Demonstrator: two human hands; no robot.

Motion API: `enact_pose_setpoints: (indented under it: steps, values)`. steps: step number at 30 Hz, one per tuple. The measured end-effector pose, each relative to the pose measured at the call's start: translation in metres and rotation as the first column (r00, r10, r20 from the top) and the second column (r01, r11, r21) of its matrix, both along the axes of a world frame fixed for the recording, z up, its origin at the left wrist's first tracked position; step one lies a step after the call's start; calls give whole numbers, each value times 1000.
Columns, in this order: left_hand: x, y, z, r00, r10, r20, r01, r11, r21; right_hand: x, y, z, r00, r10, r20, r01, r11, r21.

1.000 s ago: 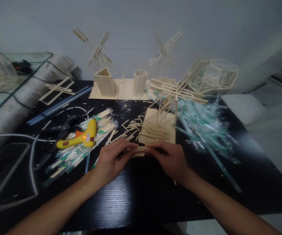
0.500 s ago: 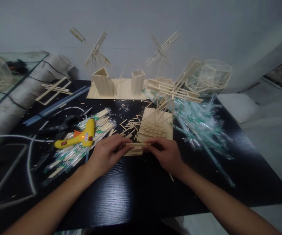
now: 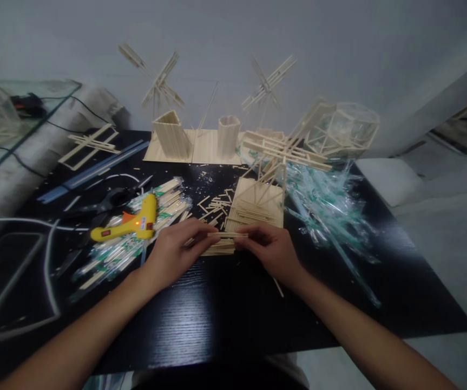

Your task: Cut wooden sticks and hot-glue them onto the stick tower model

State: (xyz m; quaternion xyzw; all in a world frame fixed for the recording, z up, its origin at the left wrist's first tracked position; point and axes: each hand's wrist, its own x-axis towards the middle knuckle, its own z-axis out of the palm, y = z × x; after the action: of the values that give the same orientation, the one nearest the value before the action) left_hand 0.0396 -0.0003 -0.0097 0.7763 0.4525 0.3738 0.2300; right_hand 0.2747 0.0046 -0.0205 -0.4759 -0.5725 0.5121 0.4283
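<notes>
Between both hands a few thin wooden sticks (image 3: 229, 235) lie level, pinched at either end. My left hand (image 3: 180, 246) closes thumb and fingers on their left end, while my right hand (image 3: 269, 249) grips the right end. Just below them, more loose sticks (image 3: 219, 249) rest on the black table. Behind my right hand a stack of cut sticks (image 3: 253, 212) sits on a wooden base board (image 3: 271, 195). Short stick offcuts (image 3: 217, 207) are scattered beyond my fingers. How many sticks I hold is hard to tell.
A yellow glue gun (image 3: 146, 216) with a lit orange light lies on wrapped stick bundles (image 3: 115, 260) at left. Crumpled plastic wrappers (image 3: 326, 200) cover the right side. Stick windmills (image 3: 285, 151) and a triangular stick tower (image 3: 172, 138) stand toward the wall.
The view has shifted slightly. Both hands keep their pinch on the sticks, with hardly any movement between them.
</notes>
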Motion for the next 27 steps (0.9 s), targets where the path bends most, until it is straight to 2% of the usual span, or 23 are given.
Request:
enact_pose_setpoints:
  steps: [2, 5, 9, 16, 20, 23, 27]
  values:
    - [1, 0, 2, 999, 41, -1, -40, 991, -127, 0, 0, 1, 1000, -7, 0, 7, 1000, -1]
    - [2, 1, 8, 1000, 14, -8, -15, 972, -235, 1, 0, 4, 999, -36, 35, 35, 998, 50]
    - [2, 1, 13, 1000, -4, -19, 0, 978, -209, 1, -1, 7, 997, -33, 64, 28, 996, 79]
    - [0, 2, 13, 993, -24, -114, 2, 982, -188, 2, -1, 13, 993, 20, 118, -34, 993, 117]
    - [-1, 1, 13, 992, -25, -123, 6, 987, -160, 4, 3, 14, 996, 86, -30, -87, 996, -35]
    - [-2, 1, 11, 993, -5, -121, -9, 993, -118, 6, 7, 13, 976, 134, -174, -166, 969, -183]
    - [-2, 1, 10, 993, 16, -113, -27, 995, -94, 7, 9, 12, 963, 172, -207, -226, 933, -279]
